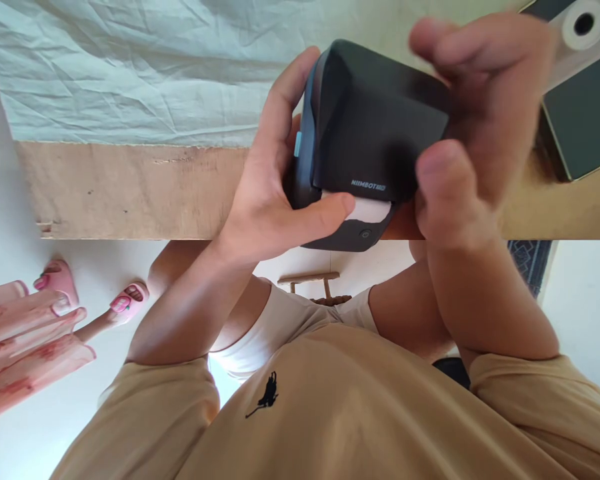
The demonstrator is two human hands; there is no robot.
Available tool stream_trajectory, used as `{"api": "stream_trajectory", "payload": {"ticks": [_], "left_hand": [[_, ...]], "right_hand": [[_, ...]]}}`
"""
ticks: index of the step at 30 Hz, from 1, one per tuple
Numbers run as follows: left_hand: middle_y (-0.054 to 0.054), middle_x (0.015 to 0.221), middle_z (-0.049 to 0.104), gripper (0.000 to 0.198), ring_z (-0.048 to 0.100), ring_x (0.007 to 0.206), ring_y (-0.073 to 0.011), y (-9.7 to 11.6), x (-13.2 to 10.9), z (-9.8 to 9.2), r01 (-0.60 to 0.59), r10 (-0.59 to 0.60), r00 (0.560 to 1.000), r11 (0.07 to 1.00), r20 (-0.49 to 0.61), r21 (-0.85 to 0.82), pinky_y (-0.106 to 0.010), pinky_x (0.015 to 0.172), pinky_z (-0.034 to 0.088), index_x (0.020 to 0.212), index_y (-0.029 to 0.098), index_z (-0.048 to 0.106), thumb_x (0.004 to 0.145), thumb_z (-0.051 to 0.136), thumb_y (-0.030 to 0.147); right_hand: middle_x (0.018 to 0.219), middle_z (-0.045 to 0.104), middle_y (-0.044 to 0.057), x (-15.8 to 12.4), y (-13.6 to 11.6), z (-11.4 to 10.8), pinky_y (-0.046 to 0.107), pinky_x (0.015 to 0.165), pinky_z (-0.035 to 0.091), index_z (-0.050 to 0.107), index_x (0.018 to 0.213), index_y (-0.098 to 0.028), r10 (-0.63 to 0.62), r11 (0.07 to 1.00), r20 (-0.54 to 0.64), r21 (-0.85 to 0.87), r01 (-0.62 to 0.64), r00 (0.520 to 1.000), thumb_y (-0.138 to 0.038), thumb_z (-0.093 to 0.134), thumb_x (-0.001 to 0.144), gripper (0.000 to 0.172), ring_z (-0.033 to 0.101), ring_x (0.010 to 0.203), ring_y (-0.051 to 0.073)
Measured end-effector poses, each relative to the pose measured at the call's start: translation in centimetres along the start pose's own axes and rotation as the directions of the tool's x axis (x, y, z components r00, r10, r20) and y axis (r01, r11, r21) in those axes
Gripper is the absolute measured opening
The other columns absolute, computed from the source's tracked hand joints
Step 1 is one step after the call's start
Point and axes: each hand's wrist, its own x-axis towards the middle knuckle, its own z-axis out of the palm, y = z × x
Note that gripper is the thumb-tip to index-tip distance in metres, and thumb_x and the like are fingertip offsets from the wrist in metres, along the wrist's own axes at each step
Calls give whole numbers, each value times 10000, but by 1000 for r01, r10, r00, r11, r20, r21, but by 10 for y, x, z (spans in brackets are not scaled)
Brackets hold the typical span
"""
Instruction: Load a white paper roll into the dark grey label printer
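A black label printer (380,127) marked NIIMBOT is held tilted above the table's front edge. My left hand (280,167) is wrapped around its left side, fingers behind. The thumb of that hand presses on the white label paper (373,209) coming out of the front slot. Below the paper is a round power button (365,234). My right hand (485,113), slightly blurred, is at the printer's right side with its fingers curved and spread apart from the thumb. Its thumb overlaps the printer's right edge; whether it touches I cannot tell.
A pale green cloth (130,73) covers the wooden table (130,190) behind its bare front strip. At the right lie a dark flat device with a shiny edge (585,113) and a white round piece with a dark centre (585,25). Another person's pink-slippered foot (130,300) is at lower left.
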Motion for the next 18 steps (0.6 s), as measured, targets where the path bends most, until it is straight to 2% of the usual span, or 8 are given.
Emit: {"api": "stream_trajectory", "payload": {"ticks": [2, 3, 7, 10, 15, 18], "left_hand": [[-19, 1313, 666, 428, 658, 1307, -242, -1, -1, -1, 24, -26, 999, 998, -30, -52, -398, 1139, 522, 1310, 261, 621, 892, 710, 242], [-21, 1298, 674, 356, 650, 1316, -244, -2, -2, -1, 40, -44, 998, 997, -53, -62, -399, 1156, 512, 1261, 261, 653, 909, 708, 256], [-43, 1143, 682, 300, 686, 1186, -270, -3, -2, -3, 93, -98, 992, 994, -80, -61, -409, 1032, 542, 1212, 262, 723, 918, 746, 314], [-45, 1137, 689, 274, 686, 1170, -277, -3, -1, -3, 81, -86, 994, 994, -67, -79, -413, 1004, 548, 1194, 262, 731, 924, 753, 300], [-67, 1050, 698, 266, 707, 1111, -301, -1, 3, -1, 87, -97, 991, 990, -89, -112, -399, 912, 565, 1093, 225, 727, 862, 826, 313], [-59, 1040, 680, 273, 716, 1122, -302, -1, 4, 0, 95, -105, 990, 990, -96, -105, -392, 904, 566, 1107, 228, 701, 857, 782, 304]], "right_hand": [[1479, 521, -19, 2, 1, 5, 345, 1209, 554, 508, 1396, -310, -170, 985, 13, -24, 170, 985, -700, 520, 977, 573, 562, 1447, 155], [1414, 565, -25, 4, 0, 7, 346, 1208, 547, 515, 1370, -307, -218, 975, 21, -43, 218, 976, -661, 527, 990, 520, 599, 1370, 133], [1371, 581, -16, 10, -1, 9, 343, 1162, 548, 505, 1331, -287, -243, 968, 37, -50, 244, 969, -569, 539, 991, 442, 617, 1279, 119], [1359, 589, -14, 10, -1, 8, 324, 1155, 538, 507, 1319, -282, -242, 970, 52, -23, 244, 969, -525, 571, 983, 420, 609, 1253, 112], [1386, 595, -2, 9, 2, 8, 309, 1152, 536, 504, 1382, -247, -264, 963, 61, -30, 266, 963, -553, 615, 998, 503, 606, 1259, 119], [1358, 611, -4, 11, 7, 12, 336, 1105, 567, 533, 1359, -277, -289, 957, 28, 27, 288, 957, -584, 613, 984, 491, 624, 1215, 151]]}}
